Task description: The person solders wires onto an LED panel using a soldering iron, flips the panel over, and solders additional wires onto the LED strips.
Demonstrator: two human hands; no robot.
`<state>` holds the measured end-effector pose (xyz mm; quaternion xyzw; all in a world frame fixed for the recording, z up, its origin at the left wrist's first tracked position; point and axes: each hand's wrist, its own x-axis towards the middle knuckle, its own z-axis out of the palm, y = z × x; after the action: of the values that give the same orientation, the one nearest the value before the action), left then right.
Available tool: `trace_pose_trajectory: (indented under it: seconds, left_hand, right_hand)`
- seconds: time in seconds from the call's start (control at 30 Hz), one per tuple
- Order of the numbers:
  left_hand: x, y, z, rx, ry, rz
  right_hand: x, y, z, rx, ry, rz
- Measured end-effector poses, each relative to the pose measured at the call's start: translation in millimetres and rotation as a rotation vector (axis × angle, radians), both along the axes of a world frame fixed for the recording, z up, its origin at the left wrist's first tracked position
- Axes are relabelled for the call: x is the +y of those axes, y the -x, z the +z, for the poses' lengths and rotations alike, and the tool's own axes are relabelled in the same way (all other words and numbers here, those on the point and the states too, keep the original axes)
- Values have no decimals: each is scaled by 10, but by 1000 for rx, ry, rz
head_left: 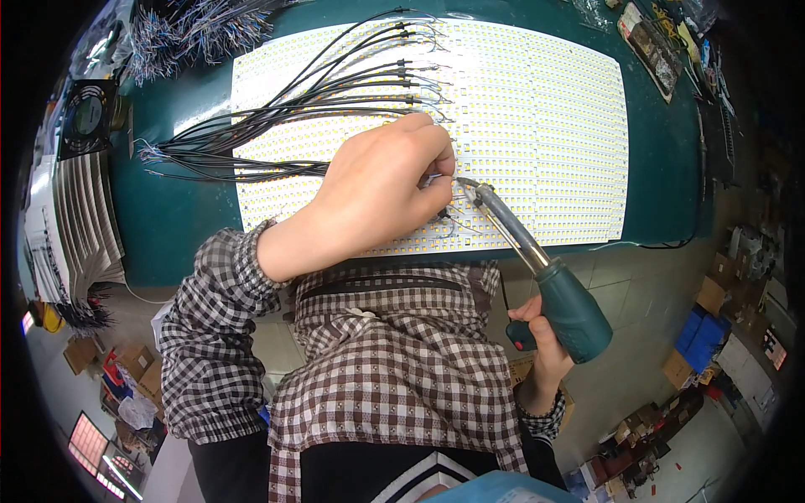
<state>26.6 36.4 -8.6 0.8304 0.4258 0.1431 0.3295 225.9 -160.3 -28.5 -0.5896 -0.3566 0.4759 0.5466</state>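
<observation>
My left hand (369, 180) is closed in a pinch over the middle of a large white LED panel (570, 134) with rows of small yellow LEDs. Its fingertips hold the end of a wire, mostly hidden by the fingers. Below the panel's near edge, my right hand (549, 348) is wrapped round the green handle of a soldering gun (574, 310). The metal tip of the soldering gun points up and left and meets the panel right beside the left fingertips. Several black cables (251, 126) fan across the panel, their thin stripped wires lying along its middle.
The panel lies on a green table (172, 226). At the back left is a bundle of blue and white wires (189, 38). A stack of white strips (80, 222) and a black fan (86, 115) stand at the left. A worn tray (650, 50) lies back right.
</observation>
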Motion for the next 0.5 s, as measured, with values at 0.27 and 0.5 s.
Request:
trace_pose_trajectory:
  seconds: [0.27,0.5]
  left_hand:
    - [18,4,-1,-4,6,4]
    - [15,8,33,10,50,-3]
  right_hand:
    - [70,20,54,5,-32,-7]
    - [47,9,8,4,-45,-9]
